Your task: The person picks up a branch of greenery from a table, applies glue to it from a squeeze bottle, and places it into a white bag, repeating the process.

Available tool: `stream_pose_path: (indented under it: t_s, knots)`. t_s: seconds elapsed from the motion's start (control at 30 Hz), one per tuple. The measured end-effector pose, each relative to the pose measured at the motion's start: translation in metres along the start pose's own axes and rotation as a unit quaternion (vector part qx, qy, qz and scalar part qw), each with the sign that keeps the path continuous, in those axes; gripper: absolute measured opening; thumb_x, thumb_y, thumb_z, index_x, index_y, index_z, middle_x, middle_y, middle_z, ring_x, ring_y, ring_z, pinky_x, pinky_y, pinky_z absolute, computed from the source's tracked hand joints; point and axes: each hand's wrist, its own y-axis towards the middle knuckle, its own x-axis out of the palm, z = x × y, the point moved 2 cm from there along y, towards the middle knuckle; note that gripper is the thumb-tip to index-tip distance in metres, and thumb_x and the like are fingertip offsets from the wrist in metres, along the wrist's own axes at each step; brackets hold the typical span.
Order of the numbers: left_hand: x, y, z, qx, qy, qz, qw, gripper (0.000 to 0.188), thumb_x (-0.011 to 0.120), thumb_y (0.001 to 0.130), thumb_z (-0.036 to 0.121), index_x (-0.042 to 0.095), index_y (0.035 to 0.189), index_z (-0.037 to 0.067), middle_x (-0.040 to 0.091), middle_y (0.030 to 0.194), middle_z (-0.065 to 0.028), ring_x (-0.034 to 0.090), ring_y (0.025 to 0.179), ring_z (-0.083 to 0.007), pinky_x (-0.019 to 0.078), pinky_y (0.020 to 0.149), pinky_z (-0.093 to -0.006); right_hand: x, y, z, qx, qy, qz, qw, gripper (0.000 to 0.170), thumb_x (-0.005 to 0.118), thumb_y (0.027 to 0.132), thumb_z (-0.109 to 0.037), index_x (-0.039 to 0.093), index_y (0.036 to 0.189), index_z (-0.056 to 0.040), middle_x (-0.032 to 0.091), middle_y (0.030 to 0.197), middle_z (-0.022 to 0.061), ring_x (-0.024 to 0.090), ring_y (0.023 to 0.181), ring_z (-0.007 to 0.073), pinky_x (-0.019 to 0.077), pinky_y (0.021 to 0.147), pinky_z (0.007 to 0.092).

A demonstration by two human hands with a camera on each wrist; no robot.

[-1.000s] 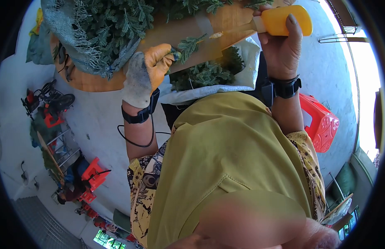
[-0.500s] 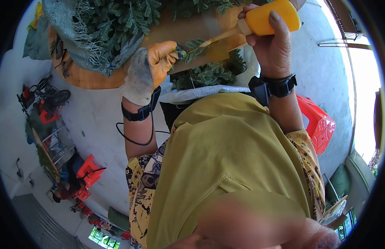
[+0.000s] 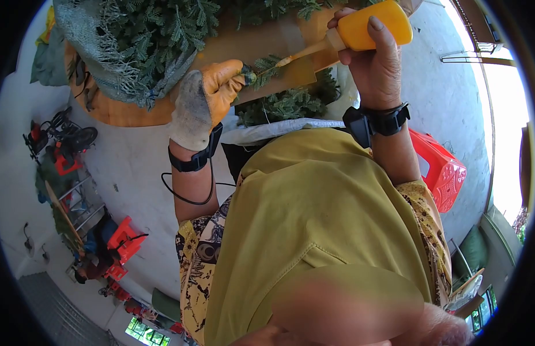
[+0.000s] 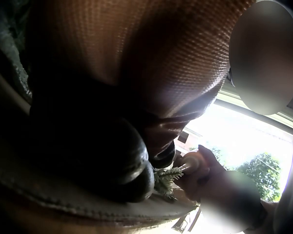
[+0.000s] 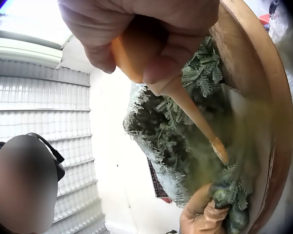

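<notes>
My left hand (image 3: pixel 201 104), in an orange-and-grey work glove with dark fingertips, pinches a small fir sprig (image 3: pixel 266 74) by one end. My bare right hand (image 3: pixel 376 74) grips a yellow squeeze bottle (image 3: pixel 376 26), tilted so that its long tapered nozzle (image 3: pixel 306 52) points down toward the sprig. In the right wrist view the nozzle tip (image 5: pixel 220 151), crusted with dried yellowish stuff, is right at the sprig's needles (image 5: pixel 239 190). Glove fingers fill much of the left wrist view, where the sprig (image 4: pixel 167 181) pokes out beyond them.
A frayed woven sack (image 3: pixel 86 40) with fir branches (image 3: pixel 164 34) stands on the round wooden table (image 3: pixel 120 117). Another pale sack (image 3: pixel 267 134) with greenery (image 3: pixel 293 104) is at the lap. A red plastic stool (image 3: pixel 446 173) stands on the right.
The bottle has moved left, bringing its nozzle tip from beyond the sprig's end up against the needles. My left hand has stayed nearly in place, with the sprig slightly turned.
</notes>
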Motion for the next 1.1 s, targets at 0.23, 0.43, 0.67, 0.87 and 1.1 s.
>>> stream_pose_path:
  t_s: [0.23, 0.43, 0.67, 0.87, 1.1]
  knots:
    - [-0.001, -0.002, -0.003, -0.027, 0.003, -0.013, 1.000, 0.006, 0.060, 0.089, 0.003, 0.056, 0.087, -0.001, 0.050, 0.064, -0.0058, 0.045, 0.058, -0.0102, 0.0411, 0.053, -0.0257, -0.020, -0.001, -0.008, 0.027, -0.065, 0.000, 0.998, 0.039, 0.061, 0.093, -0.029, 0.058, 0.114, 0.0022, 0.066, 0.105, 0.0189, 0.064, 0.100, 0.0254, 0.0483, 0.053, 0.0247]
    - [0.003, -0.003, -0.005, 0.031, -0.012, 0.031, 0.999, 0.005, 0.060, 0.089, 0.001, 0.059, 0.092, -0.002, 0.053, 0.067, -0.0033, 0.046, 0.059, -0.0086, 0.0413, 0.053, -0.0248, -0.027, -0.003, -0.011, 0.012, -0.070, 0.009, 0.997, 0.039, 0.062, 0.092, -0.030, 0.057, 0.115, 0.0021, 0.066, 0.107, 0.0177, 0.064, 0.099, 0.0252, 0.0485, 0.053, 0.0249]
    - [-0.003, -0.008, -0.020, 0.010, -0.027, -0.015, 0.999, 0.015, 0.061, 0.093, 0.005, 0.064, 0.107, -0.002, 0.060, 0.079, -0.0021, 0.051, 0.069, -0.0079, 0.0449, 0.062, -0.0238, -0.032, -0.006, -0.014, 0.006, -0.037, 0.019, 0.999, 0.032, 0.064, 0.091, -0.024, 0.059, 0.109, 0.0015, 0.068, 0.099, 0.0164, 0.067, 0.087, 0.0239, 0.0498, 0.052, 0.0290]
    - [-0.002, -0.007, -0.012, -0.005, -0.012, -0.016, 1.000, 0.022, 0.061, 0.098, 0.018, 0.063, 0.103, -0.004, 0.058, 0.080, 0.0003, 0.048, 0.073, -0.0069, 0.0432, 0.065, -0.0233, -0.044, -0.007, -0.018, 0.001, -0.061, 0.024, 0.998, 0.038, 0.060, 0.095, -0.027, 0.055, 0.117, 0.0024, 0.066, 0.107, 0.0186, 0.065, 0.096, 0.0264, 0.0491, 0.057, 0.0265]
    - [-0.003, -0.007, -0.015, 0.001, 0.017, 0.005, 1.000, 0.016, 0.065, 0.090, 0.005, 0.064, 0.105, -0.001, 0.060, 0.078, -0.0050, 0.052, 0.070, -0.0093, 0.0457, 0.063, -0.0246, -0.052, -0.007, -0.021, -0.009, -0.029, 0.068, 0.997, 0.037, 0.060, 0.094, -0.026, 0.056, 0.114, 0.0047, 0.066, 0.106, 0.0193, 0.065, 0.095, 0.0269, 0.0494, 0.057, 0.0272]
